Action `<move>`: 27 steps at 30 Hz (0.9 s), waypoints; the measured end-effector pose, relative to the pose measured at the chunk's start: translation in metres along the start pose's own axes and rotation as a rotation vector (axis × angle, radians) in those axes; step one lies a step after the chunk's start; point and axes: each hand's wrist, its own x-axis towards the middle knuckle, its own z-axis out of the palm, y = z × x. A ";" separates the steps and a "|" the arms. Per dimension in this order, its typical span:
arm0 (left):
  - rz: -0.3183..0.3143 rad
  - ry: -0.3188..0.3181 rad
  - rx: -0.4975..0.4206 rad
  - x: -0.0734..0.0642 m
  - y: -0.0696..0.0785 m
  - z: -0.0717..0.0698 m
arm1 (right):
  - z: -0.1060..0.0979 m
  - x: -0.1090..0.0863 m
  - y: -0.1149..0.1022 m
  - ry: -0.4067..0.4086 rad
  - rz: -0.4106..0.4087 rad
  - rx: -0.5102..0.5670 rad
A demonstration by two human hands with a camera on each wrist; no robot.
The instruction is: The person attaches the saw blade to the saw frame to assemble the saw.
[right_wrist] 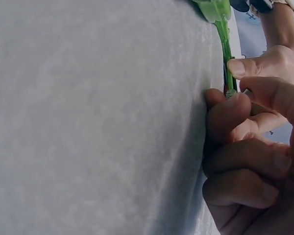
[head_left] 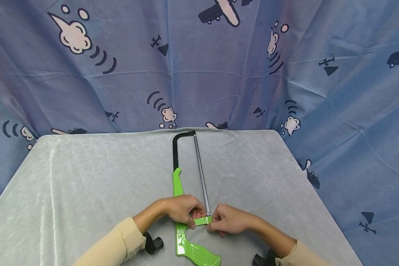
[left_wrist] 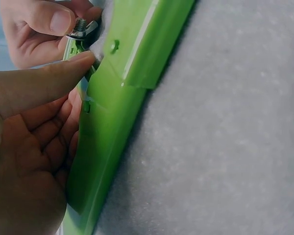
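Observation:
A hacksaw with a green handle and frame [head_left: 178, 181] lies on the table, its black bow end [head_left: 175, 147] pointing away from me. Its grey blade [head_left: 202, 173] runs along the right side. My left hand [head_left: 183, 207] reaches across the frame and pinches the short green arm [head_left: 202, 221] near the blade's close end. At the tip of that arm, my right hand [head_left: 231, 218] pinches a small wing nut on a threaded bolt [left_wrist: 80, 25]. Fingers partly hide the wing nut. In the right wrist view, the curled right-hand fingers [right_wrist: 242, 159] sit beside the left thumb [right_wrist: 239, 67].
A light grey cloth covers the table [head_left: 103, 177]. Behind it and along the sides hangs a blue patterned curtain [head_left: 199, 92]. The green pistol-style grip [head_left: 201, 253] points toward the near edge, between the two forearms.

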 end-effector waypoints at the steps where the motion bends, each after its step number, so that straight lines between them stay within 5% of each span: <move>1: 0.001 0.000 0.003 0.000 0.000 0.000 | 0.000 0.000 0.000 -0.006 -0.003 0.007; 27: 0.009 -0.012 -0.008 0.000 -0.001 -0.001 | -0.005 -0.004 0.008 -0.094 -0.029 0.179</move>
